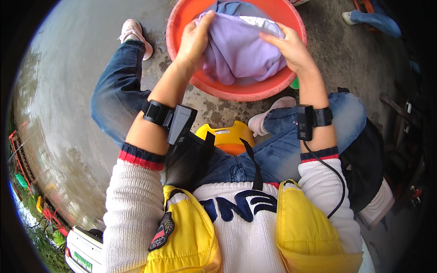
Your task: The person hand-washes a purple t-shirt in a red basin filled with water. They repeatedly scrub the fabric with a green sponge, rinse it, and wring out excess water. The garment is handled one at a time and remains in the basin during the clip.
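Note:
A lilac cloth garment (244,51) is stretched between my two hands above a red plastic tub (235,95). My left hand (196,42) pinches its left upper edge between thumb and fingers. On the other side, my right hand (290,47) grips the right edge, the thumb lying on top of the fabric. A white patterned patch (257,22) shows at the garment's far edge. Behind it, blue-grey cloth (235,7) lies in the tub. The garment hides much of the tub's inside.
A yellow plastic stool (225,131) stands between my legs. Something green (295,83) shows beside the tub's right rim. Another person's leg (372,21) is at the upper right. Wet concrete floor (75,95) extends left, with a white car (83,250) at the lower left.

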Demonstrator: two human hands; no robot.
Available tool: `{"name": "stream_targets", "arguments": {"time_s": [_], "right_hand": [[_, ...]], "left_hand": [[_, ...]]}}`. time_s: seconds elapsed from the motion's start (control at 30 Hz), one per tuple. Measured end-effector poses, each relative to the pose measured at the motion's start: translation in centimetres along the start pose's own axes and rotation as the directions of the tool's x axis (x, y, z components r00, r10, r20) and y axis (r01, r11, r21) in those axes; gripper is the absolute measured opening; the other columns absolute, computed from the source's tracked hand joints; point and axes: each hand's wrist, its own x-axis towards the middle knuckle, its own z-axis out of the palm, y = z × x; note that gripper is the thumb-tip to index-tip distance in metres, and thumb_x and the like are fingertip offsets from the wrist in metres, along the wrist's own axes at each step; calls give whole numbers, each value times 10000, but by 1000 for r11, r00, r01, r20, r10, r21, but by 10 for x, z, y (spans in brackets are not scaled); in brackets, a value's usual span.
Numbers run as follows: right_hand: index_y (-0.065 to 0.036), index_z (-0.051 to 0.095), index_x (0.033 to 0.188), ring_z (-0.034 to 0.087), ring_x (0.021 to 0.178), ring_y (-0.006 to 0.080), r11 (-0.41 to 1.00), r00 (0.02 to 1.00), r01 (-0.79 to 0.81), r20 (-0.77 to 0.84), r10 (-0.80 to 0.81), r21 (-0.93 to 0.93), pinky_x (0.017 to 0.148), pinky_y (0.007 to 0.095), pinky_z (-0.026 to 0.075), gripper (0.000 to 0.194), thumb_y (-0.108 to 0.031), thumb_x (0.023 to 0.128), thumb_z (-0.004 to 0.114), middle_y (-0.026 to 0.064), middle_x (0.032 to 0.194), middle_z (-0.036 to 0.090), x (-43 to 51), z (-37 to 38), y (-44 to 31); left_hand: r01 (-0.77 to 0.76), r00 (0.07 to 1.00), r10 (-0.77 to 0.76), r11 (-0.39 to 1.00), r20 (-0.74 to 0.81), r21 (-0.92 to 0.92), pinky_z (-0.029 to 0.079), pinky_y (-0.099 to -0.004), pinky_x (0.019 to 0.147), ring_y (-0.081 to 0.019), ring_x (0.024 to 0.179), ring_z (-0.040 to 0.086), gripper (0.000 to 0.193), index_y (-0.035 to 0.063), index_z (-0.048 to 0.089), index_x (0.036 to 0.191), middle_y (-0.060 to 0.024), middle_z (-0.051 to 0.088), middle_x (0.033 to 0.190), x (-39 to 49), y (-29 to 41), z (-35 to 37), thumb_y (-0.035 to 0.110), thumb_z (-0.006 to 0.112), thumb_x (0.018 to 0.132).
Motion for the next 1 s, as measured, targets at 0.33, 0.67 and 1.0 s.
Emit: {"name": "stream_targets", "arguments": {"time_s": [0.33, 0.67, 1.0], "right_hand": [[-48, 638, 870, 651, 655, 164, 783, 947, 156, -134, -292, -602, 606, 321, 510, 293, -327, 924, 568, 125, 704, 656, 7, 41, 13], [-25, 645, 1023, 589, 890, 60, 987, 992, -80, 86, 93, -137, 811, 225, 449, 297, -303, 921, 617, 13, 949, 661, 2, -31, 3], [-53, 602, 950, 563, 837, 47, 994, 984, 96, 145, -104, 56, 771, 201, 434, 247, -282, 886, 664, -17, 930, 616, 4, -19, 9]], "left_hand": [[404, 914, -403, 915, 46, -4, 510, -311, 695, -163, 850, 619, 422, 50, 603, 1061, -77, 643, 980, -25, -8, 36, 439, 522, 917], [51, 938, -96, 989, 334, 139, 504, -240, 767, -121, 872, 621, 377, 0, 576, 1136, -66, 642, 991, -14, 6, 8, 315, 586, 929], [-28, 928, -108, 934, 358, 355, 500, -301, 848, -150, 910, 633, 350, -5, 635, 1048, -83, 661, 1003, -20, 7, 15, 163, 765, 770]]}}
